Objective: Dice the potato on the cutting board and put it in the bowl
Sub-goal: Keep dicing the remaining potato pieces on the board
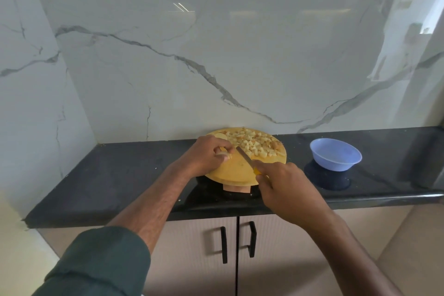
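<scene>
Nearest the camera, a dark green sleeve is seen on the left arm. On the round yellow cutting board, a potato piece is gripped by the left hand. A yellow-handled knife is grasped by the right hand, its blade lying just beside that piece. Diced potato is heaped on the board's far side. A blue bowl stands apart to the right on the black table.

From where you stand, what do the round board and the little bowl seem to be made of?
The cutting board looks like wood: matte yellow-tan with a thick edge, though plastic is possible. The bowl looks like plastic: thin-walled, evenly pale blue, with a soft sheen.
</scene>
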Demonstrator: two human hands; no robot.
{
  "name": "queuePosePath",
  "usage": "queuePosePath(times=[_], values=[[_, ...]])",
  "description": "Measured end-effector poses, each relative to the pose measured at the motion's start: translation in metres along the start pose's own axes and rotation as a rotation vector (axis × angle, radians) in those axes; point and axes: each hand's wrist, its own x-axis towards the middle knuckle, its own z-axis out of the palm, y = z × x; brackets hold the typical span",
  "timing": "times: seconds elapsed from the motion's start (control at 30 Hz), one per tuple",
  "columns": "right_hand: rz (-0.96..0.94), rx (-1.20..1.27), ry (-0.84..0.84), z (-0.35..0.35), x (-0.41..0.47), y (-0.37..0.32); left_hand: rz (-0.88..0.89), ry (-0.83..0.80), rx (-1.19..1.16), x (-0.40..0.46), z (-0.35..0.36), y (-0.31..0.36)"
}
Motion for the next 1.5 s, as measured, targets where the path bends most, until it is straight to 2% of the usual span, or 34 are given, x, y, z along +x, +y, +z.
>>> queuePosePath(times=[0.47,0.67,0.93,1.5], values=[[0.054,0.009,0.001,0.021,0.014,-0.008,-0.03,0.135,-0.243,-0.009,0.007,-0.015],[0.017,0.0,0.0,0.031,0.024,-0.02,-0.04,0.18,-0.276,-0.011,0.012,-0.014],[0.022,-0.08,-0.031,0.035,0.026,-0.024,0.018,0.132,-0.277,-0.011,0.009,-0.014],[0.032,-0.037,-0.024,0.036,0.026,-0.024,0.034,0.045,-0.183,-0.002,0.005,-0.011]])
